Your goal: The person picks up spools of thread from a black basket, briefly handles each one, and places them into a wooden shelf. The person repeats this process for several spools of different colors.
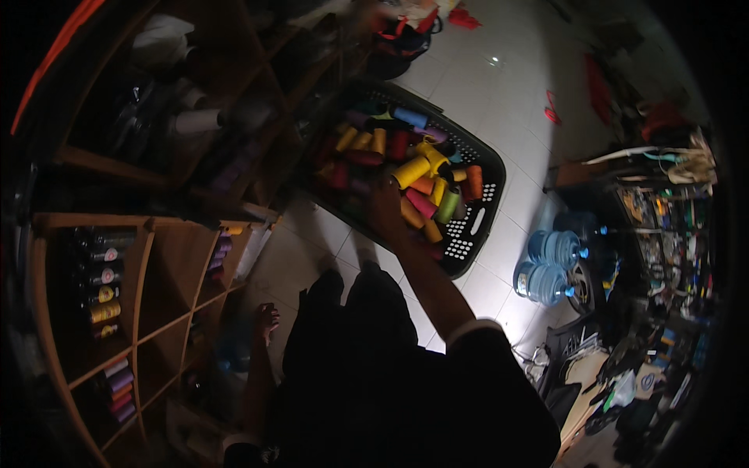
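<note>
Single head view: fisheye, worn high, looking steeply down over the person's torso at the dark laundry basket [476, 203] on the floor ahead; wooden shelving [168, 265] left of it, nearer.

- The basket [477, 221] looks like dark plastic, hard and smooth, with small holes in its wall
- The spools [411, 171] in it are wound with thread, soft and matt, in yellow, red, pink, orange and blue
- The shelf [140, 273] is plain brown wood, dull, not shiny
- The floor [484, 86] is white tile, smooth and glossy, with a bright spot of light on it
- The water bottles [555, 248] are clear blue plastic, a bit shiny
- The sleeve [468, 327] has a white cloth cuff
</note>
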`<move>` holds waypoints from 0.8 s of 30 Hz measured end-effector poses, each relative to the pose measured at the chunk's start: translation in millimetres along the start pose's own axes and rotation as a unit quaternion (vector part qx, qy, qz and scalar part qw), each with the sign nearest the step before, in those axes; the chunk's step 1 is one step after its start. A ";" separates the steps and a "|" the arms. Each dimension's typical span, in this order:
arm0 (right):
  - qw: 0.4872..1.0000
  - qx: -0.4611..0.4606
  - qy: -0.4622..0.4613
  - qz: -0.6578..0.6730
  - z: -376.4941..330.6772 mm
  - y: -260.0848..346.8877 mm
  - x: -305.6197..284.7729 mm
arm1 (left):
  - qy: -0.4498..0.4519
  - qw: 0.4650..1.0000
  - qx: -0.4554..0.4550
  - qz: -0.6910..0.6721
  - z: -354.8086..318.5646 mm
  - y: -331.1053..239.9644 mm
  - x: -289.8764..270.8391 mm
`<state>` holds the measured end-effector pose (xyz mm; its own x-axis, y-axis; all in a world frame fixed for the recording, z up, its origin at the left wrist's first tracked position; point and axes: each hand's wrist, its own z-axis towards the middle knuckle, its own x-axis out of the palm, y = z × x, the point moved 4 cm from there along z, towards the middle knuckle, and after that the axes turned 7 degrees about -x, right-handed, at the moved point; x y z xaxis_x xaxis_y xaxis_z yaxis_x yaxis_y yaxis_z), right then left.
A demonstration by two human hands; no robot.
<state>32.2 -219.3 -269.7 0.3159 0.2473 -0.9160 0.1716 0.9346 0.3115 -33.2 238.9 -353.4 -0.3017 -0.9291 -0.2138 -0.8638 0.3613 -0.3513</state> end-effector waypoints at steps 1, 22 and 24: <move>0.995 -0.012 0.095 -0.039 17.6 6.2 3.6 | -0.018 0.999 -0.036 -0.023 -10.8 10.8 -3.1; 0.721 0.340 -0.068 0.600 9.6 -87.8 -20.5 | -0.081 0.967 -0.119 -0.211 -19.3 139.3 101.7; 0.618 0.355 -0.045 0.700 -0.3 -96.3 -23.3 | -0.101 0.980 -0.076 -0.154 -34.8 75.1 108.7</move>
<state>8.1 -315.0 -278.4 0.6639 0.6418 0.3838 0.0282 -0.5343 0.8448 -145.0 162.3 -371.3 0.0556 -0.9520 -0.3012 -0.9559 0.0364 -0.2913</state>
